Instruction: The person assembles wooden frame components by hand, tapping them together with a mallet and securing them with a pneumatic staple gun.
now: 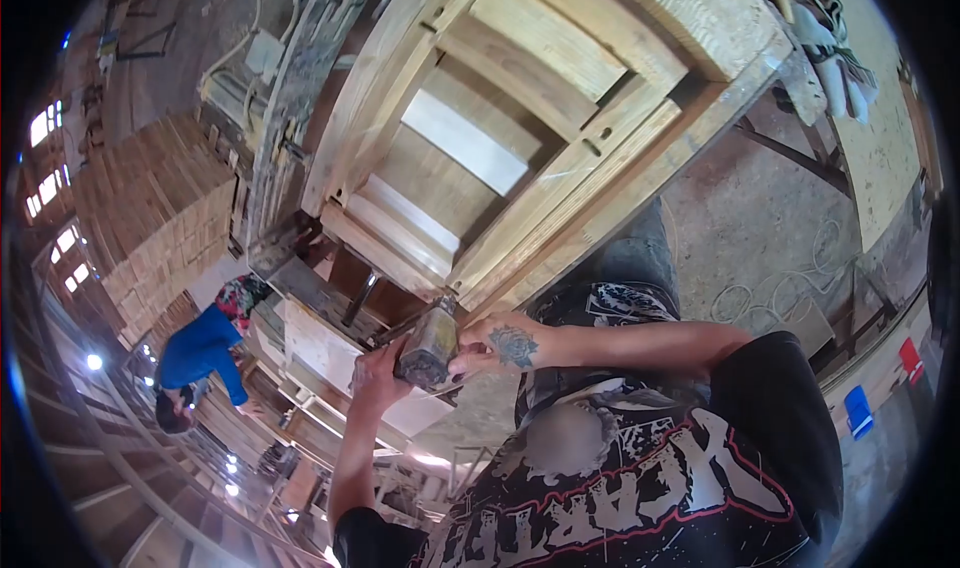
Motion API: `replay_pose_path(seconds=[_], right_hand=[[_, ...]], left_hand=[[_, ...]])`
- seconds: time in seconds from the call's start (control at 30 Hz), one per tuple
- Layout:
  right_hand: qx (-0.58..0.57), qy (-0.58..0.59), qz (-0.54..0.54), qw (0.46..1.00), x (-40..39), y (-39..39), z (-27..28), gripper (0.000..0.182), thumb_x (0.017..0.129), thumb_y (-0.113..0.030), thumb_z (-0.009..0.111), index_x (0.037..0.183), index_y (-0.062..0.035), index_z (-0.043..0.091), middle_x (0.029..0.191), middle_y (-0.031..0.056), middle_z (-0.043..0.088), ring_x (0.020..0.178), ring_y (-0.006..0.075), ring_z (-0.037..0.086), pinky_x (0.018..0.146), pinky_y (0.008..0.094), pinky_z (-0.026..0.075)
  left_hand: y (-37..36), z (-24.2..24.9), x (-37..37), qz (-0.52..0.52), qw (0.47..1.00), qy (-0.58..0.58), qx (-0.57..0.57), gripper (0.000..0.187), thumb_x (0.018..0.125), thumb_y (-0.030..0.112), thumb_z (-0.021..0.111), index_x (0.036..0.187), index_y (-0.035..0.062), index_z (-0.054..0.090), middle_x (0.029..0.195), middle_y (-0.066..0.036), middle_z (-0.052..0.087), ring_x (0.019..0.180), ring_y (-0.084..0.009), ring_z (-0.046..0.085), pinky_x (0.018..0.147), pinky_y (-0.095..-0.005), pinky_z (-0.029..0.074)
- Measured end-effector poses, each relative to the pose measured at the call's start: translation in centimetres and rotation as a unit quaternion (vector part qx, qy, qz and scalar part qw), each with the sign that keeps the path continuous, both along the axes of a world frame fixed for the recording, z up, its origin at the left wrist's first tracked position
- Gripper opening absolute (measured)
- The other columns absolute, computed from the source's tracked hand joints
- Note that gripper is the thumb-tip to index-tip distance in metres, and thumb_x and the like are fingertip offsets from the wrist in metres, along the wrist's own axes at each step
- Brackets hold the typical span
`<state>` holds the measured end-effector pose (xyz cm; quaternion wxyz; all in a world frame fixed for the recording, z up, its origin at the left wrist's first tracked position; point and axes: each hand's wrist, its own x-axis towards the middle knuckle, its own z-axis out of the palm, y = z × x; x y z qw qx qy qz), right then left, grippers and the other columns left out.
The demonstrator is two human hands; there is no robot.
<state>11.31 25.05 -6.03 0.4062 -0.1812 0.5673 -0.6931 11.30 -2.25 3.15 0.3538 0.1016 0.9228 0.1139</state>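
Observation:
My left hand (380, 376) is closed against the left side of a worn, boxy yellow-grey object with a dark end (430, 346). From the other side, my right hand (487, 342), tattooed on its back, also grips it. I cannot make out what kind of object it is. Its far end is at the near corner of a pale wooden panelled frame (510, 233), touching or very close. That frame has inset panels and slots cut in its rails, and lies on a wooden support.
A person in a blue top (200, 348) bends over boards at the left. Stacked timber (150, 203) stands beyond. Gloves (845, 73) lie on a board at upper right. A cable (790, 288) coils on the floor. Boards and a metal bar (361, 300) are near my left hand.

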Motion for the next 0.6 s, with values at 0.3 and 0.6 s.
replay_pose_path(seconds=[0.3, 0.6], right_hand=[[0.079, -0.013, 0.019, 0.997, -0.6, -1.6, -0.4, 0.045, 0.091, -0.046, 0.065, 0.093, -0.0012, 0.068, 0.078, 0.0157, 0.065, 0.071, 0.0258, 0.066, 0.064, 0.035, 0.049], [-0.007, -0.008, -0.087, 0.996, -0.8, -2.0, 0.6, 0.043, 0.091, -0.04, 0.068, 0.079, -0.0001, 0.061, 0.068, 0.0118, 0.055, 0.06, 0.0247, 0.055, 0.057, 0.0371, 0.042]], left_hand=[[-2.4, -2.5, -0.3, -0.026, 0.999, 0.015, 0.037, 0.076, 0.056, 0.026, 0.086, 0.125, 0.0092, 0.059, 0.093, -0.015, 0.071, 0.083, -0.0352, 0.069, 0.077, -0.0434, 0.055], [-2.7, -1.6, -0.7, -0.015, 0.999, -0.012, 0.036, 0.072, 0.057, 0.022, 0.084, 0.124, 0.0076, 0.059, 0.095, -0.015, 0.071, 0.085, -0.0357, 0.068, 0.078, -0.0452, 0.052]])
